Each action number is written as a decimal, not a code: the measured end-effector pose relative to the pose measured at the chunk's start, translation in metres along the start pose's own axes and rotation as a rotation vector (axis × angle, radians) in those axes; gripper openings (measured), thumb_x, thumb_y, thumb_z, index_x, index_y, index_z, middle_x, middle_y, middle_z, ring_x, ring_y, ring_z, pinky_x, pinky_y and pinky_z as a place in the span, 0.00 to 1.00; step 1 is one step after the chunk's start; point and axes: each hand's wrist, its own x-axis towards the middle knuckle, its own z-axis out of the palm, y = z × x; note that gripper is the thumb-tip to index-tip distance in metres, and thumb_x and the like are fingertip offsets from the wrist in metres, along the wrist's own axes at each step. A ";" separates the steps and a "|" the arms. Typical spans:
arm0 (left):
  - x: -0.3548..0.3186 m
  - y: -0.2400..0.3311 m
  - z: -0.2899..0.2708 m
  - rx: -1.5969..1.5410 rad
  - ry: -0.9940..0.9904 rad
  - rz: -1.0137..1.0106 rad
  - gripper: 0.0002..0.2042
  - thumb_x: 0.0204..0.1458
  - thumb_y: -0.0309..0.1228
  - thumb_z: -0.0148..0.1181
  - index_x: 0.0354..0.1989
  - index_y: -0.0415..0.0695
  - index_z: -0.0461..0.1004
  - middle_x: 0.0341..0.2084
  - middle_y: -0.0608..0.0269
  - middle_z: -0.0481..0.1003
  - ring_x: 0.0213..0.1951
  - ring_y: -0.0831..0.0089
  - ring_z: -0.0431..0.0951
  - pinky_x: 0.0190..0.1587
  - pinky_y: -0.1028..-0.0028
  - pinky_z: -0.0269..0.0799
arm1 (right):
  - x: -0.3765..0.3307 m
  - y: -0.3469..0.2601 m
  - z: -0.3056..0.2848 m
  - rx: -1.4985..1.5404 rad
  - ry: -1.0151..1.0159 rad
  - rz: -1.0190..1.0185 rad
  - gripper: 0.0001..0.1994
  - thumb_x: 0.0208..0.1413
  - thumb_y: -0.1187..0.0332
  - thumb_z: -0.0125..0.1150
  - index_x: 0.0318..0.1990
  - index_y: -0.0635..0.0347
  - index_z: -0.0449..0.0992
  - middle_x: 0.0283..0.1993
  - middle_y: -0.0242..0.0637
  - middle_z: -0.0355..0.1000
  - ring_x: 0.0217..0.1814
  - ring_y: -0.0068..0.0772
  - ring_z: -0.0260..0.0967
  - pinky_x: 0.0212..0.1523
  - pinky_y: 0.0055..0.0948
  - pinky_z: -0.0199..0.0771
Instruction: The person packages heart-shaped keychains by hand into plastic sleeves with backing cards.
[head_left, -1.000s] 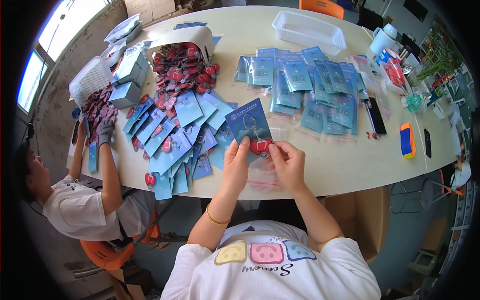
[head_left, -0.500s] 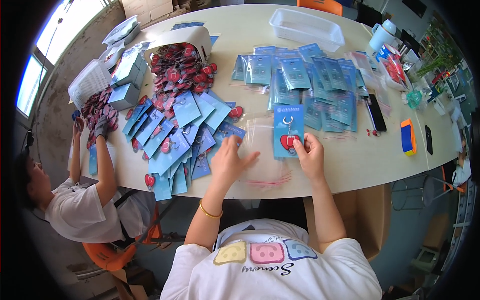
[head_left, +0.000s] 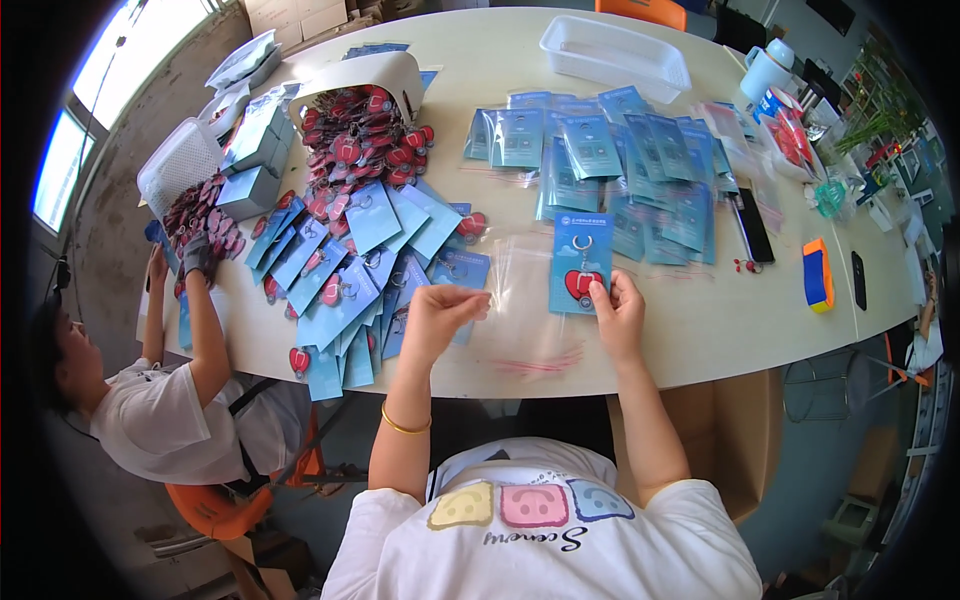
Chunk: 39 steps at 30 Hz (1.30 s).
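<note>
- Our right hand (head_left: 620, 312) grasps the blue card (head_left: 563, 262) and red keychain (head_left: 579, 287), at two o'clock from the clear bags (head_left: 520, 330).
- Our left hand (head_left: 440, 315), fingertips bunched together, is at their nine o'clock.

You had a blue rectangular card (head_left: 564, 262) with a glossy red heart-shaped charm (head_left: 578, 284); your white short-sleeved T-shirt (head_left: 540, 560) bore yellow, pink and blue printed squares (head_left: 533, 506).

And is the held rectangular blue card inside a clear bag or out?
Out: the right hand holds the blue card, thumb directly on its red heart-shaped keychain.
</note>
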 end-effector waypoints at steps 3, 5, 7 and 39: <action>0.005 -0.003 -0.018 -0.599 0.101 -0.170 0.05 0.50 0.29 0.62 0.30 0.41 0.79 0.24 0.66 0.79 0.25 0.77 0.78 0.28 0.80 0.71 | -0.015 -0.013 -0.001 0.196 -0.171 0.104 0.05 0.57 0.72 0.56 0.34 0.65 0.71 0.27 0.24 0.69 0.27 0.09 0.60 0.26 0.15 0.60; 0.007 -0.002 -0.022 -1.106 0.115 -0.148 0.04 0.50 0.30 0.63 0.32 0.44 0.78 0.25 0.67 0.79 0.28 0.78 0.79 0.29 0.81 0.71 | -0.034 -0.033 0.002 0.059 -0.442 0.188 0.05 0.57 0.72 0.57 0.37 0.64 0.72 0.29 0.24 0.69 0.29 0.08 0.60 0.27 0.14 0.61; 0.010 -0.003 -0.019 -1.164 0.134 -0.181 0.06 0.50 0.32 0.64 0.34 0.46 0.77 0.27 0.69 0.78 0.30 0.79 0.79 0.29 0.80 0.71 | -0.052 -0.040 0.016 0.089 -0.553 0.182 0.07 0.57 0.72 0.57 0.40 0.65 0.72 0.31 0.27 0.70 0.30 0.10 0.64 0.28 0.15 0.67; -0.009 0.030 0.003 -0.534 0.043 0.027 0.08 0.49 0.27 0.65 0.35 0.37 0.80 0.28 0.71 0.77 0.29 0.87 0.71 0.34 0.85 0.65 | -0.021 -0.052 0.032 0.259 -0.619 0.209 0.08 0.57 0.73 0.57 0.44 0.64 0.72 0.36 0.30 0.73 0.38 0.16 0.69 0.37 0.18 0.71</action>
